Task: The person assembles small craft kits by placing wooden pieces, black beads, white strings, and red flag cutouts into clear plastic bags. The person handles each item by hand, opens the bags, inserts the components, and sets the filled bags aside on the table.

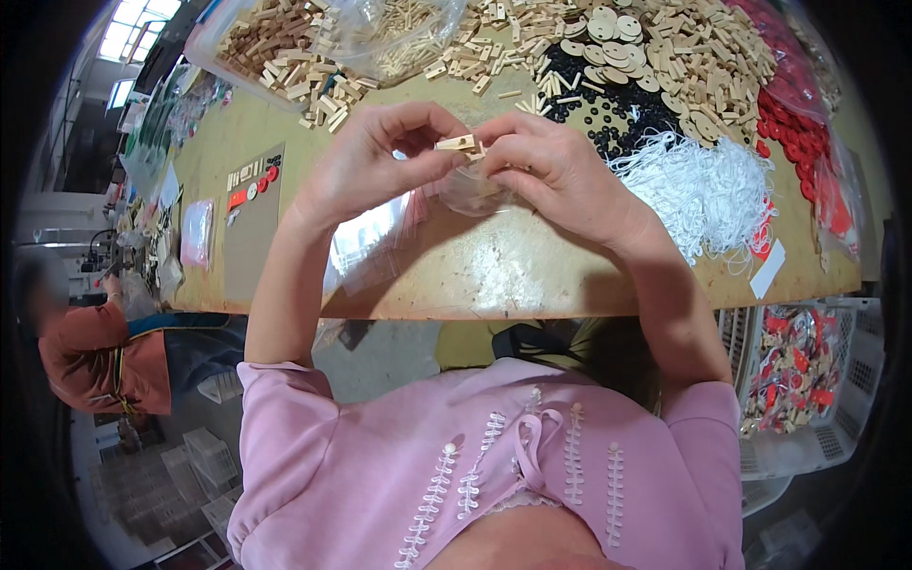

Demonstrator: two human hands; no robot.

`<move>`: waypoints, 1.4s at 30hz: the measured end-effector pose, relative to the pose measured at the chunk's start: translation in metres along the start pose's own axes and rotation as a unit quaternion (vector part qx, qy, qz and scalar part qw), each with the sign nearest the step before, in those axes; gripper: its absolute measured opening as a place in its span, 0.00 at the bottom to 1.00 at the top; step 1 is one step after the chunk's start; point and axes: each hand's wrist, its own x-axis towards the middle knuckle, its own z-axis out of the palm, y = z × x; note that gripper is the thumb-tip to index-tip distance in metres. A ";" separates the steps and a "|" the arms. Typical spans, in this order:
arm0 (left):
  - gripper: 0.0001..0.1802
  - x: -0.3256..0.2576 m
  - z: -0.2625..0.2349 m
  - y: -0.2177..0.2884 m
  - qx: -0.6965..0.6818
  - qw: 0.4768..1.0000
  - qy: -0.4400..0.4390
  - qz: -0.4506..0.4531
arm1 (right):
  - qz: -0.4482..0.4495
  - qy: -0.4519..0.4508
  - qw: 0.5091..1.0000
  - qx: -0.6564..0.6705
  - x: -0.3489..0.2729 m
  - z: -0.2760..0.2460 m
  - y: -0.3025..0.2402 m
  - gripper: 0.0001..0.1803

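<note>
Pale wooden block [458, 144], small and rectangular, pinched between fingers of left hand [366, 166] and right hand [551, 166] above a clear plastic bag [472, 190] at mid-table [475, 275], wooden pieces [665, 57] and white cords [708, 185] crowding far side, bare strip along near edge.

Worn yellow-green worktable [532, 275] across the middle of the scene, its near edge chipped and scuffed. Bright daylight through windows [133, 24] at far left. Grey concrete floor [380, 356] below the table edge. White slatted plastic crate [836, 418] low at right, pale stacked crates [204, 456] low at left. Another person in a rust-coloured top [95, 356] seated far left.
</note>
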 end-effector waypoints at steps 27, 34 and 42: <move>0.10 0.133 0.028 -0.052 0.297 0.946 -0.063 0.115 | -0.032 -0.071 0.989 0.127 -0.008 0.021 -0.013 0.04; 0.10 0.137 0.025 -0.059 0.342 0.929 -0.105 0.090 | -0.056 -0.077 0.991 0.092 -0.008 0.018 -0.012 0.05; 0.08 0.107 -0.002 -0.070 0.111 0.993 -0.007 -0.028 | 0.029 -0.040 0.997 0.060 -0.004 0.014 -0.012 0.04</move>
